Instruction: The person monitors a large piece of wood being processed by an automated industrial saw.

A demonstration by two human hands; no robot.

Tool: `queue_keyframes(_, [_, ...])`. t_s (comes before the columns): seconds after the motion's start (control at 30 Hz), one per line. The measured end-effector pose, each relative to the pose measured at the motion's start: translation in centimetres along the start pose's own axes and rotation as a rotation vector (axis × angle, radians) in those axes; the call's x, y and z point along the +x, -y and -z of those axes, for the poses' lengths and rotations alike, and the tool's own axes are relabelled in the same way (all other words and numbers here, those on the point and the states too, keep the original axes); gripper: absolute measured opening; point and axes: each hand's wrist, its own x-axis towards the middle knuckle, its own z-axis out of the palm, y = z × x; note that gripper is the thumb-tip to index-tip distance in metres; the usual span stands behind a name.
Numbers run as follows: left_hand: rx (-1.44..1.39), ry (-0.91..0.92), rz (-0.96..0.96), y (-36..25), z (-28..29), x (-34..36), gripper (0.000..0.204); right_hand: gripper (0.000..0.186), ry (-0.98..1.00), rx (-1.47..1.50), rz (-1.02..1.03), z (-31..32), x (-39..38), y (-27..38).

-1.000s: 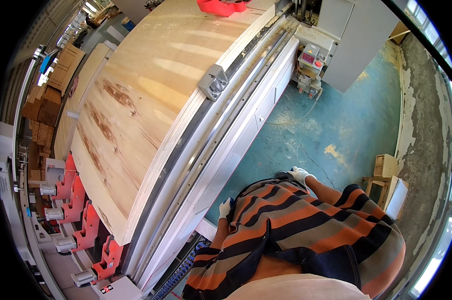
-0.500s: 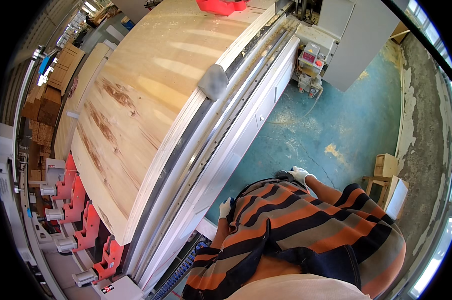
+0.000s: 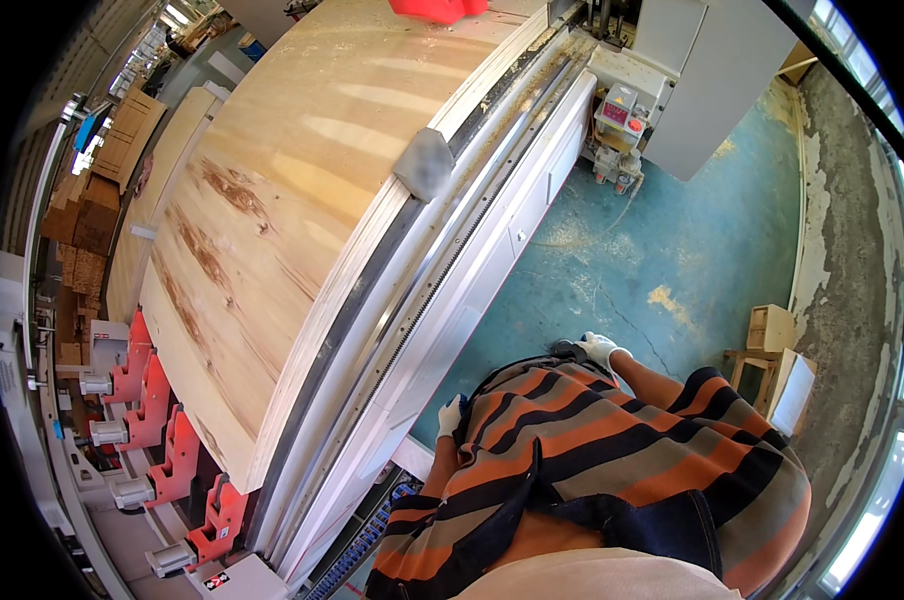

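left hand (image 3: 451, 414) gloved, at shirt hem, grip unclear | right hand (image 3: 599, 349) gloved, closed on dark object (image 3: 569, 350) | plywood sheet (image 3: 272, 230) on machine bed | stand clear of rail (image 3: 442, 270)

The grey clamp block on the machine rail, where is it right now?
In the head view the grey clamp block sits upper centre, on the right edge of the big plywood sheet, beside the long rail.

Worn teal floor (image 3: 672, 250), sawdust patches, daylit windows (image 3: 872, 520) right.
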Motion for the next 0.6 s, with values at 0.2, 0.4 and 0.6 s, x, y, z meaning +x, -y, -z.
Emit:
queue_keyframes(0.2, [0.001,0.027,0.014,-0.2,-0.1,0.3,0.016,0.027,-0.010,-0.017,0.027,-0.1,-0.1,-0.2])
queue_keyframes(0.4, [0.117,0.041,-0.068,-1.1,0.5,-0.1,0.016,0.026,0.016,-0.137,0.107,1.9,-2.6,2.6])
queue_keyframes(0.6, [0.041,0.033,-0.071,1.2,-0.7,0.5,0.016,0.026,-0.035,-0.050,0.054,-0.7,1.0,-1.2])
